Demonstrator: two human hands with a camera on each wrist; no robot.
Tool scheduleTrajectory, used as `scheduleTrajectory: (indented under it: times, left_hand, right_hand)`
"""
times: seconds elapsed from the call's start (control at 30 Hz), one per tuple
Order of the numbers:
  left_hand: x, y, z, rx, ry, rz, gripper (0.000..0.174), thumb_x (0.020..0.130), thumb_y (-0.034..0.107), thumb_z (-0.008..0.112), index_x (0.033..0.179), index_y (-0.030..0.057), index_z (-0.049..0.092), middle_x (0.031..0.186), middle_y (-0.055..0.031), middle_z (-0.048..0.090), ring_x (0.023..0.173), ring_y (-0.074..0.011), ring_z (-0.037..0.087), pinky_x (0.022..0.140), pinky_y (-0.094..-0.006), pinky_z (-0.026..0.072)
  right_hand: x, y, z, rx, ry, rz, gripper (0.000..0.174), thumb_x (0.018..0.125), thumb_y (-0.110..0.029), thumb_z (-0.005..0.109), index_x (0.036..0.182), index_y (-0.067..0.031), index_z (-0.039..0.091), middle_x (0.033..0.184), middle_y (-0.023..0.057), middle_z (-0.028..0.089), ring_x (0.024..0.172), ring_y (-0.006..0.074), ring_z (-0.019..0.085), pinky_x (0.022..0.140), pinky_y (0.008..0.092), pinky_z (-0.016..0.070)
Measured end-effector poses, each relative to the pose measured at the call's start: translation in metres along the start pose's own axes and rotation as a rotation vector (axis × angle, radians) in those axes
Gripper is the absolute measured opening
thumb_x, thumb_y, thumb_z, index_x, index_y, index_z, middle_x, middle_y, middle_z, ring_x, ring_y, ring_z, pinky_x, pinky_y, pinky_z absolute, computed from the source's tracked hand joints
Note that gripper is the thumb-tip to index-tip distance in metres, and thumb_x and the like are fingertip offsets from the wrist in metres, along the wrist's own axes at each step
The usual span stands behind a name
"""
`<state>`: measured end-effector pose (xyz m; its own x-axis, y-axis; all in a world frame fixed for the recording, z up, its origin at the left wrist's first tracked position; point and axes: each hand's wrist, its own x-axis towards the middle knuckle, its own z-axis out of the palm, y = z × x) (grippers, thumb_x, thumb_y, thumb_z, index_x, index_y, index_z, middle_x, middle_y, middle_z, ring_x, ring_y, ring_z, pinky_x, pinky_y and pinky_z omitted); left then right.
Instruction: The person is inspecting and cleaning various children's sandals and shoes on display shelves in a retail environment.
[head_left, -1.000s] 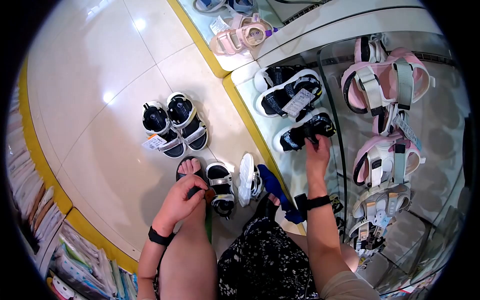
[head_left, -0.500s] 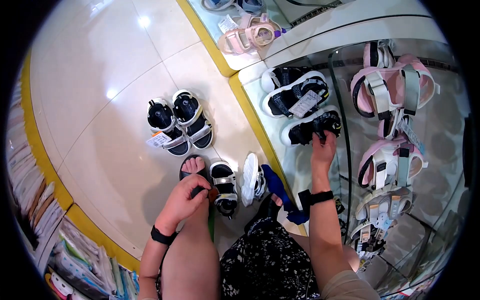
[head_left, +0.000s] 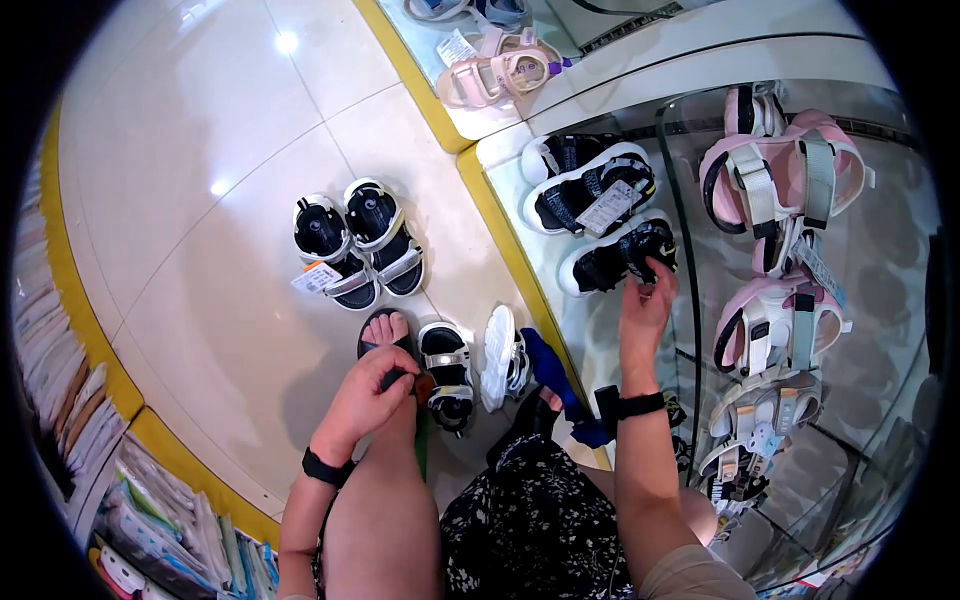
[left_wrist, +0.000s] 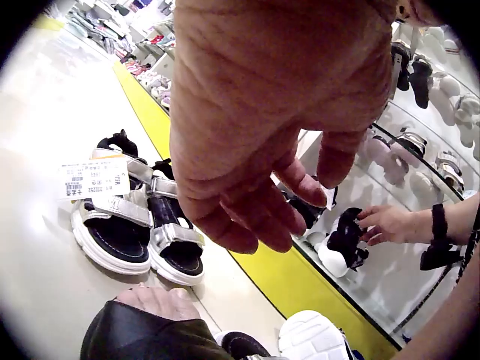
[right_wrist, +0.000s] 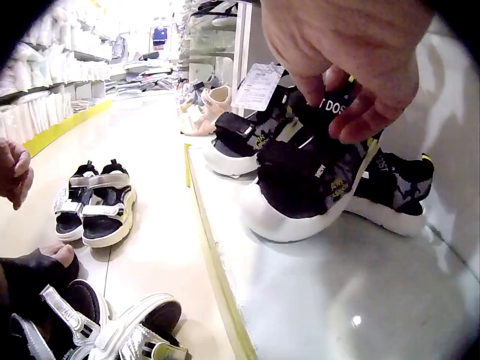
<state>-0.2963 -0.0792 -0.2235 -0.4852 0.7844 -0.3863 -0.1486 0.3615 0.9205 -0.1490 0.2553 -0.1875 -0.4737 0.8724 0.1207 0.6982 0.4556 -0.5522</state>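
At the shelf, my right hand pinches the heel strap of a black sandal with a thick white sole. This sandal stands on the shelf in the right wrist view, fingers curled at its heel. Beside it are more black sandals, one bearing a white price tag. My left hand hangs loosely curled over my leg and holds nothing. Below it are a black sandal with silver straps and its white-soled mate, tipped on its side.
A tagged pair of black-and-silver sandals stands on the tiled floor. Pink sandals line the glass shelf at right. The low shelf has a yellow edge. Blue cloth lies by my foot. Packaged goods fill the left side.
The view shifted slightly, moving the scene a little to the right. My right hand stays at the black sandal's heel, its fingers slightly shifted. The left hand keeps its place over the leg.
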Motion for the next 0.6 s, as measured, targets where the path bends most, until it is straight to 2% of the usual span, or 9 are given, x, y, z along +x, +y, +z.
scheduleTrajectory:
  times: [0.17,0.27,0.3,0.33,0.43,0.5,0.57,0.6]
  left_hand:
    - [-0.001,-0.008,0.000,-0.016,0.014,-0.016,0.011,0.079,0.003,0.058,0.090,0.0033,0.058,0.090,-0.0086,0.060,0.089,-0.0242,0.058,0.082,-0.0318,0.0450]
    - [-0.001,-0.005,-0.001,0.003,-0.002,-0.045,0.010,0.081,0.001,0.056,0.090,0.0034,0.057,0.091,-0.0069,0.059,0.089,-0.0203,0.057,0.084,-0.0301,0.0439]
    - [-0.001,-0.007,0.000,0.004,0.010,-0.047,0.010,0.080,0.003,0.057,0.090,0.0034,0.058,0.090,-0.0081,0.059,0.089,-0.0225,0.057,0.083,-0.0312,0.0443]
    - [-0.001,-0.009,0.000,0.006,0.021,-0.047,0.010,0.079,0.004,0.058,0.090,0.0034,0.058,0.090,-0.0094,0.060,0.088,-0.0247,0.058,0.082,-0.0323,0.0447]
    - [0.001,-0.015,0.003,0.002,0.032,-0.091,0.010,0.079,0.006,0.058,0.089,0.0029,0.058,0.089,-0.0109,0.060,0.087,-0.0270,0.058,0.080,-0.0336,0.0454]
    - [0.004,-0.017,0.006,0.009,0.014,-0.121,0.010,0.079,0.006,0.057,0.088,0.0025,0.058,0.088,-0.0113,0.059,0.087,-0.0276,0.058,0.080,-0.0341,0.0457]
    - [0.010,-0.020,0.012,0.025,-0.020,-0.135,0.010,0.079,0.007,0.056,0.088,0.0022,0.058,0.088,-0.0118,0.059,0.086,-0.0285,0.058,0.079,-0.0349,0.0460]
    - [0.013,-0.025,0.018,0.058,-0.061,-0.082,0.011,0.079,0.007,0.056,0.089,0.0025,0.057,0.089,-0.0123,0.059,0.087,-0.0293,0.058,0.079,-0.0356,0.0461]
  right_hand:
    - [0.012,0.022,0.002,-0.053,-0.013,-0.063,0.024,0.086,-0.005,0.060,0.110,-0.0028,0.057,0.093,0.0093,0.059,0.071,0.0176,0.055,0.066,0.0277,0.0462]
    - [0.008,0.014,0.003,-0.094,-0.002,-0.085,0.029,0.086,-0.005,0.060,0.114,-0.0034,0.054,0.097,0.0108,0.056,0.078,0.0179,0.054,0.070,0.0269,0.0454]
    - [0.005,0.005,0.003,-0.100,0.016,-0.086,0.031,0.086,-0.005,0.060,0.115,-0.0037,0.053,0.098,0.0112,0.055,0.079,0.0178,0.054,0.070,0.0268,0.0452]
    - [-0.005,-0.006,0.005,0.034,0.073,-0.023,0.030,0.085,-0.005,0.060,0.114,-0.0047,0.052,0.103,0.0125,0.054,0.082,0.0184,0.053,0.072,0.0270,0.0450]
    - [-0.056,-0.006,0.003,-0.089,-0.066,-0.010,0.025,0.085,-0.005,0.058,0.110,-0.0033,0.053,0.099,0.0125,0.055,0.083,0.0171,0.052,0.073,0.0274,0.0454]
    - [-0.092,-0.019,0.010,0.021,-0.412,0.278,0.026,0.085,-0.011,0.060,0.108,-0.0012,0.052,0.097,0.0132,0.057,0.081,0.0171,0.056,0.072,0.0284,0.0471]
    - [-0.137,0.052,0.035,-0.096,-0.615,0.194,0.035,0.084,-0.020,0.063,0.110,0.0009,0.052,0.098,0.0129,0.059,0.075,0.0167,0.060,0.063,0.0297,0.0493]
    - [-0.145,0.051,0.039,-0.018,-0.644,0.527,0.039,0.084,-0.024,0.063,0.111,0.0014,0.052,0.099,0.0124,0.059,0.071,0.0174,0.061,0.059,0.0304,0.0498]
